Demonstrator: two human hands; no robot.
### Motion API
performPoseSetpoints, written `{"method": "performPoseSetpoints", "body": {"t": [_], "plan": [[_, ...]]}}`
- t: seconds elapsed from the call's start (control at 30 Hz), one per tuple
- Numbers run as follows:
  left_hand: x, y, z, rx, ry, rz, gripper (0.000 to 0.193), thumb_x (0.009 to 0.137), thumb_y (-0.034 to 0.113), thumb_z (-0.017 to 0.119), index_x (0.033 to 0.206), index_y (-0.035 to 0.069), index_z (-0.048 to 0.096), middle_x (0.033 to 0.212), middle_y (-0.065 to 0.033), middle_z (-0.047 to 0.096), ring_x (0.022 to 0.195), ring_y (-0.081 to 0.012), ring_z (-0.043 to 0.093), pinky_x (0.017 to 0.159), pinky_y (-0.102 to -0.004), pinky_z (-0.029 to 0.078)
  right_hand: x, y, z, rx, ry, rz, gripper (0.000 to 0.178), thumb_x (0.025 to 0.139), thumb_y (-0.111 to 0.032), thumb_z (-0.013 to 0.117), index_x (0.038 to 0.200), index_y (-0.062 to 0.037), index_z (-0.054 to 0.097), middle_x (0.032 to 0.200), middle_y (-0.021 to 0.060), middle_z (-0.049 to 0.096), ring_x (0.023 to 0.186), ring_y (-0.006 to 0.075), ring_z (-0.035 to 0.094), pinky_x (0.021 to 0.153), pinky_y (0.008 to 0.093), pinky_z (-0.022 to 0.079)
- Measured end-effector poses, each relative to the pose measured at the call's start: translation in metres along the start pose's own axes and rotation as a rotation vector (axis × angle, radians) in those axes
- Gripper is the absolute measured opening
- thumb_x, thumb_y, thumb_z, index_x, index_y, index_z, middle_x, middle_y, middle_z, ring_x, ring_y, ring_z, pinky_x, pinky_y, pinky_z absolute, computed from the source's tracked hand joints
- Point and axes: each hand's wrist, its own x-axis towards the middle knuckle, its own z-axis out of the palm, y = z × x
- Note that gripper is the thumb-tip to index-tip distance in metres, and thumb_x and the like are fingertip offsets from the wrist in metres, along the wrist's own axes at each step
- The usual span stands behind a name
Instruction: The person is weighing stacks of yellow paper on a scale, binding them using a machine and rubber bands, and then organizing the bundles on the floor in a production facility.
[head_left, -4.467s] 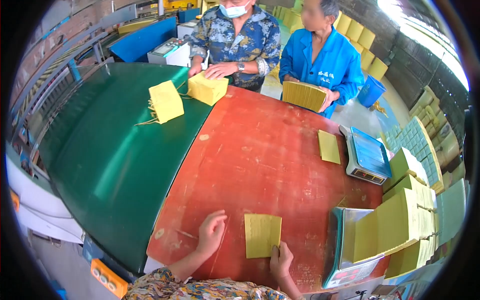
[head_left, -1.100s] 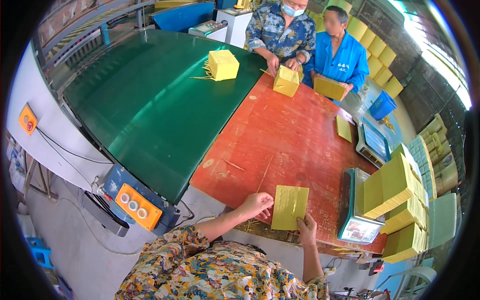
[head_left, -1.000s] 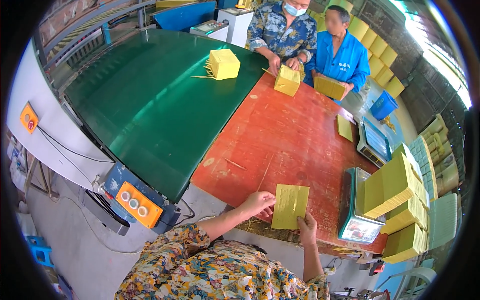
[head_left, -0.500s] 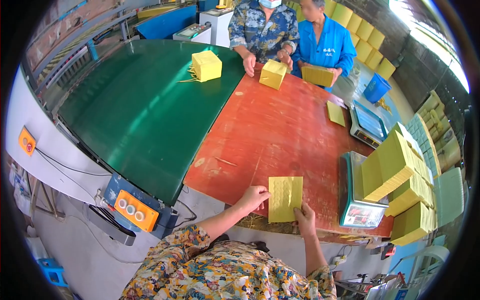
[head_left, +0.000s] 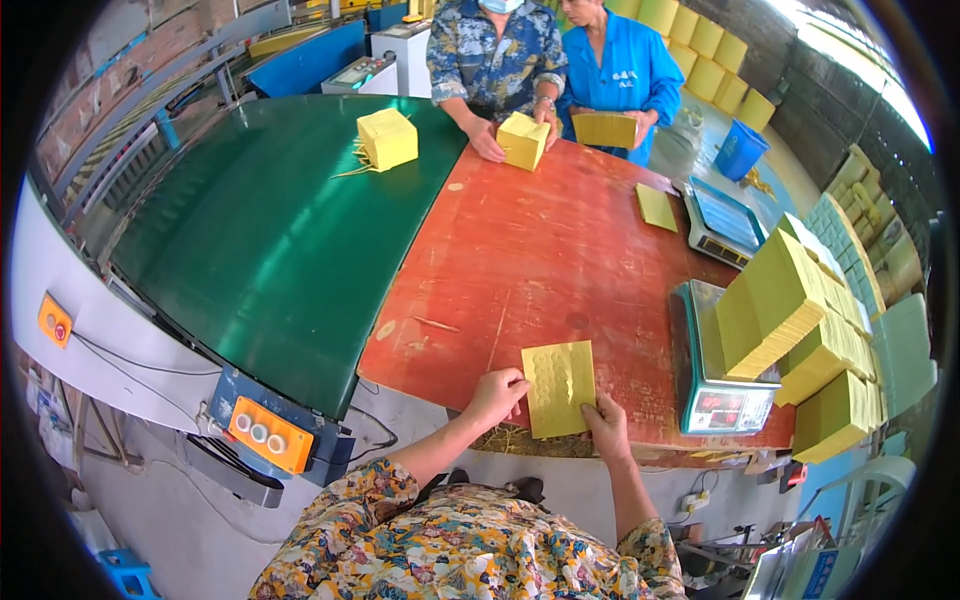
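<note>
Between my hands is a yellow paper sheet [head_left: 560, 392] with rows of curved marks and a torn-looking slit; whether it is one sheet or a thin stack I cannot tell. My left hand [head_left: 500, 394] pinches its left edge, fingers closed. At its lower right side my right hand [head_left: 606, 424] grips it with the thumb on top. The sheet is held over the near edge of the red table [head_left: 470, 290]. To the right stands a scale [head_left: 722, 400] with a thick stack of yellow paper [head_left: 768, 305] on it.
More yellow stacks [head_left: 838, 420] stand right of the scale. A second scale [head_left: 722, 220] and a thin yellow pile [head_left: 656, 206] lie farther back. Two co-workers handle yellow blocks [head_left: 523, 141] across the table. Left is a green conveyor belt [head_left: 250, 230] carrying a block, with an orange button box [head_left: 270, 435].
The view has shifted a little. The sheet between my hands has tilted slightly. Across the table, the co-worker in camouflage now has both hands on the yellow block.
</note>
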Motion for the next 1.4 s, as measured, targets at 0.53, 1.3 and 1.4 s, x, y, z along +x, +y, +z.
{"method": "performPoseSetpoints", "body": {"t": [0.53, 1.3, 1.4], "plan": [[-0.024, -0.008, 0.024, -0.252, 0.05, -0.043, 0.019, 0.094, 0.019, 0.06, 0.093, 0.001, 0.065, 0.072, -0.0025, 0.064, 0.053, -0.0072, 0.058, 0.044, -0.0203, 0.044, -0.001, 0.004, -0.011, 0.099, -0.057, -0.104, 0.019, 0.095, -0.009, 0.055, 0.11, 0.0009, 0.062, 0.086, 0.0023, 0.063, 0.072, 0.0073, 0.056, 0.063, 0.0237, 0.048], [-0.104, 0.04, 0.198, -0.232, 0.542, -0.071, 0.02, 0.095, 0.021, 0.058, 0.087, 0.004, 0.064, 0.068, -0.0015, 0.061, 0.055, -0.008, 0.056, 0.05, -0.0223, 0.043, -0.03, -0.003, -0.169, -0.017, -0.458, -0.247, 0.013, 0.094, -0.01, 0.06, 0.094, 0.0025, 0.064, 0.071, 0.0049, 0.06, 0.067, 0.0071, 0.053, 0.061, 0.0271, 0.047], [-0.105, 0.04, 0.194, -0.199, 0.536, -0.081, 0.02, 0.094, 0.022, 0.06, 0.087, 0.003, 0.064, 0.068, -0.0011, 0.061, 0.054, -0.0076, 0.056, 0.049, -0.0222, 0.043, -0.029, 0.005, -0.16, -0.011, -0.438, -0.227, 0.012, 0.093, -0.009, 0.06, 0.092, 0.0028, 0.064, 0.07, 0.006, 0.06, 0.065, 0.0069, 0.052, 0.058, 0.0273, 0.046]]}}
